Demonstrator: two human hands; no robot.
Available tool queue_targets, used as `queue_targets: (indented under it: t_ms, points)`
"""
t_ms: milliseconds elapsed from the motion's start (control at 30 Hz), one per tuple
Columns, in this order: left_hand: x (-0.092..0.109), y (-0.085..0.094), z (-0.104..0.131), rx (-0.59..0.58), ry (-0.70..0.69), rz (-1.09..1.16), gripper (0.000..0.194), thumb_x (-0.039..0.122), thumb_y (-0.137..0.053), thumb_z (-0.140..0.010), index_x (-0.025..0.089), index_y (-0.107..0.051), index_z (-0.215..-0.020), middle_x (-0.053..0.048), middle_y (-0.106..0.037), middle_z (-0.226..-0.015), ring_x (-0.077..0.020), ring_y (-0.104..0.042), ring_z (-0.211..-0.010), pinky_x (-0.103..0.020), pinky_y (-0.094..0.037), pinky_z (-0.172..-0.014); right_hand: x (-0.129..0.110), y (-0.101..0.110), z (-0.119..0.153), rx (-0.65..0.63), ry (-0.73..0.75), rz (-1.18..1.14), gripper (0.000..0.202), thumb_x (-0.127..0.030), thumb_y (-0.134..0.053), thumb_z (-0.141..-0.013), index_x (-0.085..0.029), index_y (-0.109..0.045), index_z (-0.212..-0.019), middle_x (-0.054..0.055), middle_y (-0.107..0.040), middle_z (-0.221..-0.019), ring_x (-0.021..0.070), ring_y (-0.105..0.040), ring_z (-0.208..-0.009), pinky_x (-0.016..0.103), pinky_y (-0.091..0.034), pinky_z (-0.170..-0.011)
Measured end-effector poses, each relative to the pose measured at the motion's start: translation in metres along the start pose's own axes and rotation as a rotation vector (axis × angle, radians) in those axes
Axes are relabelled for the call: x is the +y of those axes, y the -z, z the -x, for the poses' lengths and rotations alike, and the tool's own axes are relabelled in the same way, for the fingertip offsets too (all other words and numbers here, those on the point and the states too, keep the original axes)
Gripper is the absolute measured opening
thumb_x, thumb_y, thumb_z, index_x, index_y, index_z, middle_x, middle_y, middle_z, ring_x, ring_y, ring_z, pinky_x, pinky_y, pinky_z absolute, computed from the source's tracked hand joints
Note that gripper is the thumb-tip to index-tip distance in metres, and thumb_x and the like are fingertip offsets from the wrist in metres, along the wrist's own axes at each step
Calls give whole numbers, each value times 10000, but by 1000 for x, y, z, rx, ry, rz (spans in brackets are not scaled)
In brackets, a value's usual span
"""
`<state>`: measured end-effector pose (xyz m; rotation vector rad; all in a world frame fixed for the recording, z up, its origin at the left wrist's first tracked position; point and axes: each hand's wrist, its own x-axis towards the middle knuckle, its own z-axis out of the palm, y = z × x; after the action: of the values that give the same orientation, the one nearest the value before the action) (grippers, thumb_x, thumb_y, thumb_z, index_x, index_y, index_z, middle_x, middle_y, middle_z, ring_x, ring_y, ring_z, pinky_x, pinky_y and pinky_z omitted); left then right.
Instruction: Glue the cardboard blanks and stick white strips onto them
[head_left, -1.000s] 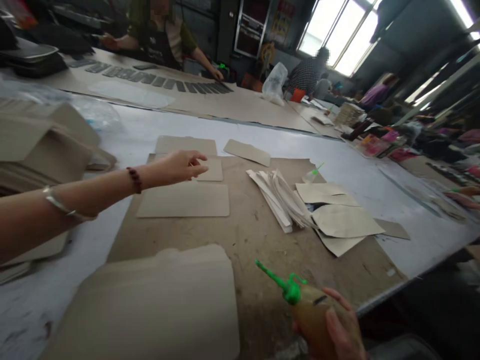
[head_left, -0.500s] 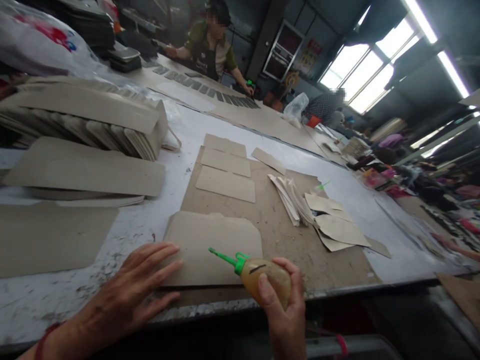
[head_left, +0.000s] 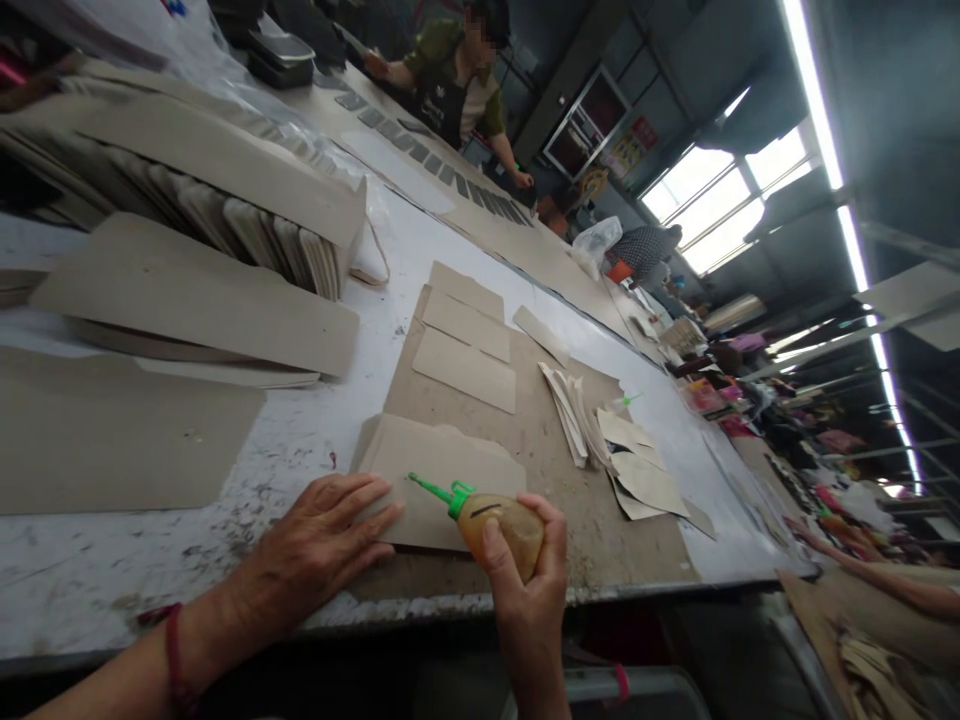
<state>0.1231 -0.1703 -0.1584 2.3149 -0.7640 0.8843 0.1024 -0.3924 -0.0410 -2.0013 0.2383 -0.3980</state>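
Note:
My right hand (head_left: pixel 525 570) grips a glue bottle (head_left: pixel 499 528) of amber colour, tilted so its green nozzle points left over a beige cardboard piece (head_left: pixel 450 455). The nozzle tip is near the middle left of that piece; I cannot tell if it touches. My left hand (head_left: pixel 322 530) lies with fingers stretched out on the piece's left edge. Other layers show under the piece at its left side. Beyond it, several flat beige pieces (head_left: pixel 465 370) lie overlapping on a brown board (head_left: pixel 517 455).
A stack of folded cardboard (head_left: pixel 225 185) and loose sheets (head_left: pixel 112 430) occupy the left of the white table. Cream strips (head_left: pixel 566 415) and curved pieces (head_left: pixel 637 470) lie to the right. Across the table a person (head_left: pixel 457 90) stands by a row of dark pieces (head_left: pixel 435 150).
The camera view has tilted and shifted. My left hand has moved further onto the cardboard piece, and the bottle's nozzle is nearer to that hand and to the piece's left side.

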Motion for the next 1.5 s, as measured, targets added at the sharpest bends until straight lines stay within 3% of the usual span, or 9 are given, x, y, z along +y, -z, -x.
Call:
queue_targets:
  t_ms: [167, 433, 600, 800, 1033, 1233, 1333, 1500]
  points:
    - [2, -3, -1, 22, 32, 5, 264, 253, -584, -1024, 246, -676, -1271, -66, -709, -1272, -226, -613, -1235, -377, -455, -1098, 0, -8, 1, -48, 55, 66, 443, -538, -706, -898, -223, -580, -1183, 48, -667, -1046, 229, -663, -902, 354, -538, -804]
    - [2, -4, -2, 34, 13, 26, 254, 225, -616, -1017, 213, -666, -1266, -76, -680, -1265, -246, -562, -1246, -397, -407, -1094, -7, 7, 2, -7, 70, 190, 432, -540, -708, -907, -234, -578, -1182, 30, -648, -1041, 220, -643, -862, 347, -511, -803]
    - [4, 4, -11, 56, -20, 4, 218, 228, -536, -1054, 200, -684, -1212, -72, -703, -1213, -230, -577, -1204, -368, -425, -1050, -8, -2, -3, -27, 129, 192, 376, -494, -690, -931, -238, -578, -1182, 41, -620, -1059, 238, -641, -933, 397, -506, -886]
    - [3, 11, -19, 69, -45, -27, 224, 224, -503, -1065, 196, -704, -1161, -59, -729, -1172, -216, -608, -1156, -349, -445, -1018, -11, -8, 4, -67, 156, 185, 321, -465, -674, -937, -245, -593, -1155, 35, -625, -1056, 220, -638, -908, 362, -509, -847]
    - [4, 6, -11, 73, 17, 34, 234, 268, -519, -1063, 197, -694, -1201, -60, -714, -1180, -221, -615, -1145, -347, -442, -1033, -11, 31, 10, 146, -1, 153, 468, -569, -725, -868, -226, -603, -1163, 31, -673, -1007, 217, -653, -844, 327, -519, -770]
    - [4, 6, -4, 41, -46, 3, 278, 182, -458, -1057, 189, -675, -1231, -75, -716, -1188, -240, -629, -1131, -360, -440, -1040, 5, 74, 6, 334, -101, 168, 564, -641, -756, -810, -216, -602, -1148, 37, -690, -992, 239, -662, -870, 339, -521, -788]
    - [-2, 0, 6, -14, -58, 6, 346, 120, -527, -1013, 211, -635, -1329, -78, -687, -1267, -241, -618, -1181, -379, -416, -1100, 12, 79, 1, 337, -92, 180, 549, -643, -735, -826, -219, -597, -1147, 35, -693, -981, 244, -664, -866, 348, -522, -794]
    - [-10, -3, 16, -70, -91, 19, 510, 88, -485, -1006, 240, -521, -1492, -70, -675, -1337, -247, -593, -1268, -396, -371, -1187, 31, 79, -11, 321, -27, 230, 498, -610, -716, -851, -218, -612, -1140, 46, -670, -1012, 252, -646, -900, 379, -520, -831]
